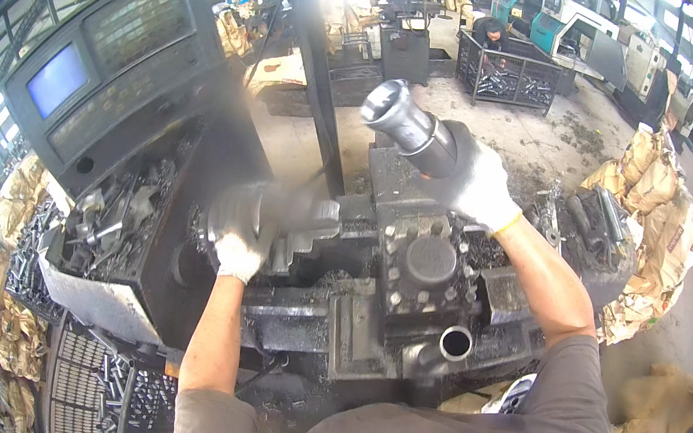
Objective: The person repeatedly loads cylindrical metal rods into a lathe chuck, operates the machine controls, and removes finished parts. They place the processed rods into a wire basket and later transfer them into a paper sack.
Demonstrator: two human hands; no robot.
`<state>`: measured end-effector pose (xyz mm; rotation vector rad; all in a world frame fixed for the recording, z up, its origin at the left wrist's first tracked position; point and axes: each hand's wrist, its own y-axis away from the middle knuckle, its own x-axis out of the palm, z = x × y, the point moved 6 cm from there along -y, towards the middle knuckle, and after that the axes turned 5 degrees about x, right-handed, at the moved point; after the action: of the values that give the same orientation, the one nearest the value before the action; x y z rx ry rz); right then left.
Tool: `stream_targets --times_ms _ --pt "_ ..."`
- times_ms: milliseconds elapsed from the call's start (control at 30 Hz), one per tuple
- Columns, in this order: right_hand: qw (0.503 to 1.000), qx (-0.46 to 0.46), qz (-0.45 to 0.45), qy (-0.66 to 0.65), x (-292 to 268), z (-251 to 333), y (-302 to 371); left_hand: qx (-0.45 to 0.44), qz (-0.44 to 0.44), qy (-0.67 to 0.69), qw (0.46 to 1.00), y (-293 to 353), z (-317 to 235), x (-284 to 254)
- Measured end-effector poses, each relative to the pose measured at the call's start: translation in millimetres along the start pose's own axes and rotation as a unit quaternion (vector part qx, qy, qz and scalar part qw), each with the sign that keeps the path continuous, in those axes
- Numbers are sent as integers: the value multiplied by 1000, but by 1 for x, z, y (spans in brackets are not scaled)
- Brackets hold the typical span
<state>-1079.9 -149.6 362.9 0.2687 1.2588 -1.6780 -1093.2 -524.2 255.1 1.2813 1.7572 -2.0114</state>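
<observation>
My right hand (477,184), in a white glove with dark-coated fingers, is closed round a dark metal sleeve (412,130). The sleeve is held up above the lathe, its bright flared open end tilted toward the upper left. My left hand (240,232), gloved the same way, is at the lathe chuck (298,234) on the left. Blur and dark surfaces around it hide its fingers, so what they grip does not show. Between my arms stands the square tool post (430,264) with its bolts. Below it, a short tube (454,343) has its round open end facing up.
A control panel with a lit screen (58,80) leans over the left side, above a tray heaped with metal parts (111,219). Loose tools and bars (599,217) lie at right, beside crumpled brown paper (652,215). Farther back, a person (490,33) is by a mesh bin (508,73).
</observation>
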Motion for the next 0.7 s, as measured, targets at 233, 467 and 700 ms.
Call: stream_targets --times_ms 233,467,700 --pt "984 -27 178 6 39 143 155 -332 13 746 577 126 -151 -8" --pt "866 227 410 -174 148 41 354 -580 143 702 389 246 -177 63" --pt "823 345 436 -115 117 -13 399 -519 134 801 267 256 -169 60"
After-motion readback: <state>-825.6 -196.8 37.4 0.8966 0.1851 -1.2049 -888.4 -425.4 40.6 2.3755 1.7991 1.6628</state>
